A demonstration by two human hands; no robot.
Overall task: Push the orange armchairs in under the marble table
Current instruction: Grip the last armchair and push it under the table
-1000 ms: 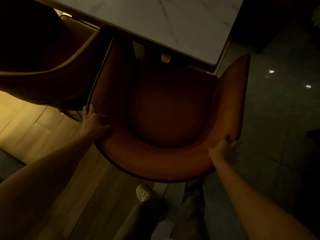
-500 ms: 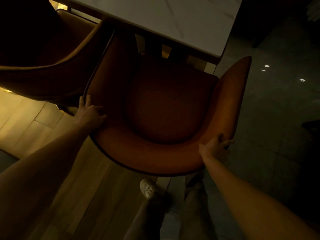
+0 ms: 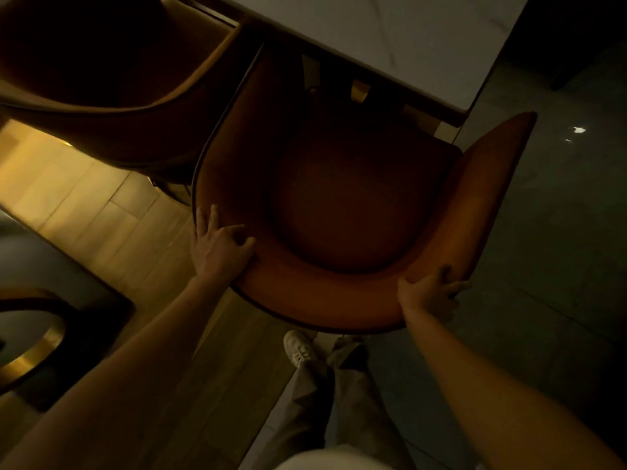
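- The armchair [image 3: 339,198] stands in the middle, directly in front of the person, with its front part under the edge of the surface [image 3: 407,35].
- The surface lies beyond the armchair, at the top of the view.
- A second armchair [image 3: 112,79] stands just beside it on the left, also at the surface.
- The left hand [image 3: 217,249] rests on the left side of the curved backrest; the right hand [image 3: 429,293] is on the right side.
- The person's shoe [image 3: 298,349] is on the floor [image 3: 101,215] behind the backrest.
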